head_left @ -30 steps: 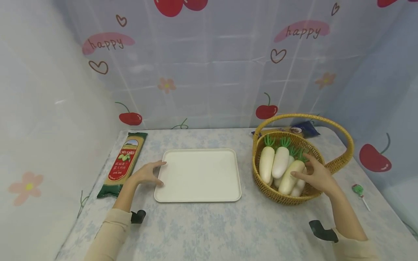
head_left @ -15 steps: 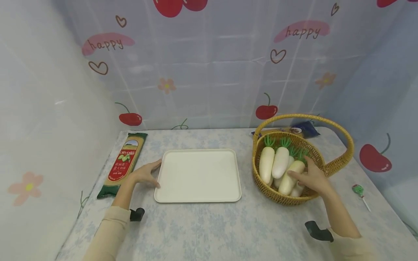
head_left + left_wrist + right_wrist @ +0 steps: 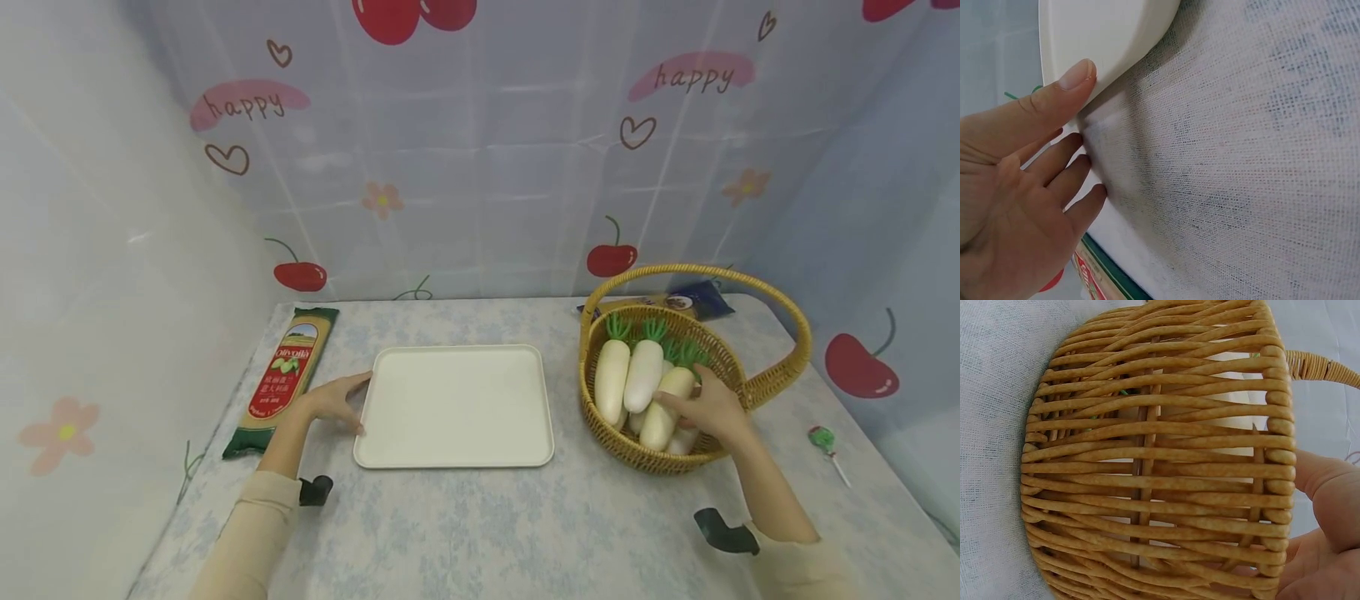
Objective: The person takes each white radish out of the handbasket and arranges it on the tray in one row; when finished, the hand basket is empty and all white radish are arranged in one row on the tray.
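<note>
My left hand [image 3: 333,402] is at the left edge of a white rectangular tray [image 3: 456,407]. In the left wrist view the thumb lies at the rim, and the loosely bent fingers [image 3: 1066,175] sit beside and below it. A wicker basket [image 3: 626,452] on the right holds several white radishes with green tops. Reaching into it, my right hand [image 3: 714,414] grips the front white radish [image 3: 660,431], thumb on one side and fingers on the other. The basket's woven wall [image 3: 1154,462] hides most of that grip in the right wrist view.
The basket's tall handle [image 3: 697,268] arches over the radishes. A spaghetti packet [image 3: 281,375] lies left of the tray. Behind the basket is a blue-ended packet [image 3: 705,298]; a lollipop [image 3: 823,437] lies to its right. Printed curtains surround the table.
My right hand has moved left and closed round the front radish, which has shifted slightly. My left hand has drawn slightly left to the tray's edge, while the tray stays put.
</note>
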Demonstrator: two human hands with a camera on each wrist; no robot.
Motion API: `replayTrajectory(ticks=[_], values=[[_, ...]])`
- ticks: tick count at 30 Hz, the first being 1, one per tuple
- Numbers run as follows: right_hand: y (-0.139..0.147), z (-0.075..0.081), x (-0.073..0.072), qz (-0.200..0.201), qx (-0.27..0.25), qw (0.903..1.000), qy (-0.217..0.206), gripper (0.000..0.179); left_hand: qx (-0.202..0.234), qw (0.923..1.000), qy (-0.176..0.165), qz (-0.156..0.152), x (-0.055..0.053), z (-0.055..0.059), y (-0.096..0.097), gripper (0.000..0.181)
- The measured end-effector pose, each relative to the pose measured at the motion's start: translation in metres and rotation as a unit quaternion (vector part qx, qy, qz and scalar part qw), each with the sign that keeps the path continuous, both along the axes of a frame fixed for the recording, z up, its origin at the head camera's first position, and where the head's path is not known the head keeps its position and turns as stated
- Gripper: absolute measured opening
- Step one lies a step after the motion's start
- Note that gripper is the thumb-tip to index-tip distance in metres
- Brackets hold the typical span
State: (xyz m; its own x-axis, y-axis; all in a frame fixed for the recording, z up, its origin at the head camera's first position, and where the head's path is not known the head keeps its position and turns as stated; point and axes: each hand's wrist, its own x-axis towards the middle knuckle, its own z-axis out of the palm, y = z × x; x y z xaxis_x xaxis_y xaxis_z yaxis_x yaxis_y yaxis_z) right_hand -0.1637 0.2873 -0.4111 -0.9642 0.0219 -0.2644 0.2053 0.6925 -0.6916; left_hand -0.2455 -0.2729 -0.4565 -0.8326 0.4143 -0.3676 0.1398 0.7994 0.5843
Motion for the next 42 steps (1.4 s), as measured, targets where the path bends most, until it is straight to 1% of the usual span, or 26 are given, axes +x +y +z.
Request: replayTrajectory(ticks=[3,6,12,17,20,24,27,30,32,33,35,38,40,42], values=[[0.0,0.001,0.0,0.002,-0.001,1.0,-0.004,0.104,0.004,1.0,-0.005,-0.003,0.0,0.0,-0.001,0.107],[0.0,0.001,0.0,0.006,-0.014,0.9998,-0.011,0.104,0.009,0.9999,-0.013,-0.001,-0.001,0.002,-0.001,0.107],[-0.002,-0.002,0.001,0.014,-0.07,0.9974,-0.012,0.1,0.003,0.9999,-0.014,0.001,-0.002,0.003,-0.001,0.106],[-0.005,-0.004,0.0,0.013,-0.098,0.995,-0.009,0.096,-0.016,0.9996,-0.014,0.02,-0.001,0.005,0.0,0.106],[-0.005,-0.006,-0.001,0.002,-0.113,0.9934,-0.018,0.091,-0.033,0.999,-0.011,0.028,-0.001,0.006,0.001,0.106],[-0.004,-0.008,-0.003,-0.028,-0.132,0.9905,-0.027,0.089,-0.044,0.9985,-0.007,0.031,-0.002,0.006,0.002,0.106],[-0.001,-0.007,-0.003,-0.037,-0.148,0.9881,-0.016,0.087,-0.045,0.9984,-0.005,0.034,-0.002,0.003,0.0,0.106],[0.002,-0.004,-0.002,-0.034,-0.176,0.9838,-0.004,0.086,-0.042,0.9982,-0.01,0.042,-0.001,0.002,-0.002,0.106],[0.004,-0.002,0.0,-0.037,-0.223,0.9741,0.003,0.085,-0.037,0.9981,-0.013,0.048,0.0,0.002,-0.003,0.106],[0.005,0.0,0.001,-0.04,-0.254,0.9665,0.002,0.085,-0.034,0.998,-0.015,0.052,0.0,0.001,-0.003,0.106],[0.007,0.002,0.003,-0.046,-0.318,0.947,-0.004,0.086,-0.028,0.998,-0.017,0.055,0.001,0.0,-0.004,0.106],[0.008,0.005,0.007,-0.053,-0.409,0.9108,-0.014,0.087,-0.019,0.9982,-0.018,0.055,0.0,-0.002,-0.006,0.105],[0.009,0.007,0.01,-0.052,-0.443,0.8947,-0.016,0.087,-0.014,0.9982,-0.018,0.056,-0.001,-0.002,-0.006,0.105],[0.008,0.007,0.014,-0.041,-0.473,0.8802,-0.011,0.086,-0.011,0.9982,-0.018,0.055,-0.001,-0.003,-0.007,0.105]])
